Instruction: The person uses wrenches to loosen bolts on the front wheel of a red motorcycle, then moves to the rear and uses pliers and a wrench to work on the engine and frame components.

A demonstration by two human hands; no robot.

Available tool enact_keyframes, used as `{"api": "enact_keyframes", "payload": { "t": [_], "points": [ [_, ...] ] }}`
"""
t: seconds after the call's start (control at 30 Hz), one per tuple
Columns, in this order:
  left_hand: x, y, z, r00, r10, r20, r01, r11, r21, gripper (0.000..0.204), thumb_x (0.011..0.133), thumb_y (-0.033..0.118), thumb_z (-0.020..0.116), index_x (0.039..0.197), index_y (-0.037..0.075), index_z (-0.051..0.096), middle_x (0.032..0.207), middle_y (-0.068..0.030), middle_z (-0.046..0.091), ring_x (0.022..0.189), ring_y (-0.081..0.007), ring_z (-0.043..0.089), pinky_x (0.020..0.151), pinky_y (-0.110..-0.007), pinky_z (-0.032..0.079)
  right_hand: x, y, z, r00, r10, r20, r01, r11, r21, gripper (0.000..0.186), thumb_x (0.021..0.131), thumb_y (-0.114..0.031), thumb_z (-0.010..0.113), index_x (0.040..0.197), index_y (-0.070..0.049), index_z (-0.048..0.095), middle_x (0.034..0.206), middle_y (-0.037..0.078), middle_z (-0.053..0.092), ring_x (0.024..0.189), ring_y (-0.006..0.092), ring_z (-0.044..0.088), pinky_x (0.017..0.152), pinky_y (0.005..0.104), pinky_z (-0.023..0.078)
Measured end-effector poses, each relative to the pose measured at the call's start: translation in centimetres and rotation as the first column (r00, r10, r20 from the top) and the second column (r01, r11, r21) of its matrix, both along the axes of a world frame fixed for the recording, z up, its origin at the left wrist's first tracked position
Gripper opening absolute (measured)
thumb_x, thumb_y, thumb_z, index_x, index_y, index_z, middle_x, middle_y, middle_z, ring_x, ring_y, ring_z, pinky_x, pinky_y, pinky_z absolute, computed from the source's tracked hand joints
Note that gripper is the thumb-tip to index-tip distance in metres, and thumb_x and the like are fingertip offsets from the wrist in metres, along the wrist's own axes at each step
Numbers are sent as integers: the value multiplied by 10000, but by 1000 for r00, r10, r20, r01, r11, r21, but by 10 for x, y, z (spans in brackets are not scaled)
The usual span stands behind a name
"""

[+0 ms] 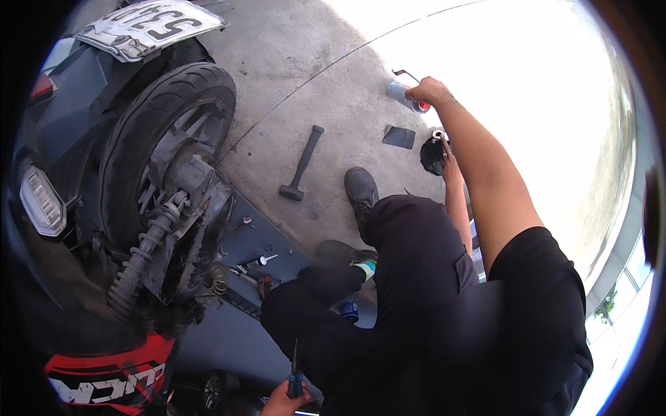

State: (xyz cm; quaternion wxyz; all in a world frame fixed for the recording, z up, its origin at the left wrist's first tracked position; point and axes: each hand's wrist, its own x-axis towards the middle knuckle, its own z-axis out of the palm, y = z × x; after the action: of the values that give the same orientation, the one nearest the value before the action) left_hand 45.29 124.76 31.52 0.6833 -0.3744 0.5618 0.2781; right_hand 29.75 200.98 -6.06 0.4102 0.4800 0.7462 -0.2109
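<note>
One motorbike (66,104) fills the left side, its outer parts cut off by the dark round rim of the view; the ribbed rubber tyre (170,90), coiled shock absorber (142,260), white number plate (149,28) and glossy red panel (139,350) read clearly, while the metal beneath sinks into shadow. Right of it, a smooth blue-grey strip of floor (229,340) carries small metal bits, a pale tube (260,262) and a red-handled tool (266,284), partly behind black trousers (416,256).

At the lower edge, the left hand (288,399) closes round a screwdriver (296,381), blue handle low, thin shaft up; its forearm is out of view. A hammer (304,166) lies on rough grey concrete (277,90), crossed by a thin joint. Beside it stands a dull black shoe (361,188); a blue tin (349,312) is half hidden between the legs.

Farther right lies a dark flat square (399,136). Above it, the right hand (430,90) grips a bent rod (406,73) against a blue-white and red can (400,91); whether its fingers also hold the can is unclear. Below, another hand (449,165), its owner hard to tell, reaches a white ring (438,133) by a crumpled black bundle (431,158); its grip cannot be made out. Glare washes out the floor beyond, up to windows (635,267).
</note>
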Motion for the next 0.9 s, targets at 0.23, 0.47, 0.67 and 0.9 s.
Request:
{"api": "enact_keyframes", "payload": {
  "t": [0.23, 0.47, 0.67, 0.9],
  "points": [
    [-100, 128, -166, 843, 196, -501, 29, 913, 407, 350, 796, 9, 700, 1075, 12, 488, 855, -73, 629, 825, -161, 636, 780, -319, 526, -39, -17, 9, 978, 171, -116, -137, 956, 258, 545, 748, -468, 676, 1110, -60, 675, 1079, 131, 684, 1004, 253, 661, 863, 355, 530],
    [-162, 155, -269, 792, 5, -611, 330, 838, 435, 314, 834, 48, 557, 1138, -19, 513, 894, -118, 658, 772, -197, 668, 715, -333, 546, -35, -29, 28, 918, 327, -226, -226, 897, 381, 567, 802, -475, 646, 1071, 25, 651, 1002, 219, 677, 950, 316, 664, 838, 416, 525],
    [-176, 167, -310, 784, 218, -581, 127, 860, 494, 620, 747, -26, 434, 1348, 25, 289, 1120, -186, 585, 919, -291, 649, 705, -414, 564, -29, -100, 73, 839, 461, -288, -247, 795, 554, 396, 829, -275, 573, 1112, -2, 615, 1034, 214, 662, 972, 313, 655, 851, 423, 522],
    [-211, 187, -368, 673, 557, -486, -224, 780, 584, 387, 711, -77, 389, 1089, 1, 423, 1144, -233, 575, 1064, -370, 606, 845, -574, 535, -37, -174, 14, 704, 478, -525, -467, 869, 165, 422, 871, -337, 627, 1077, 31, 631, 917, 186, 689, 875, 246, 676, 837, 383, 523]
  ]
}}
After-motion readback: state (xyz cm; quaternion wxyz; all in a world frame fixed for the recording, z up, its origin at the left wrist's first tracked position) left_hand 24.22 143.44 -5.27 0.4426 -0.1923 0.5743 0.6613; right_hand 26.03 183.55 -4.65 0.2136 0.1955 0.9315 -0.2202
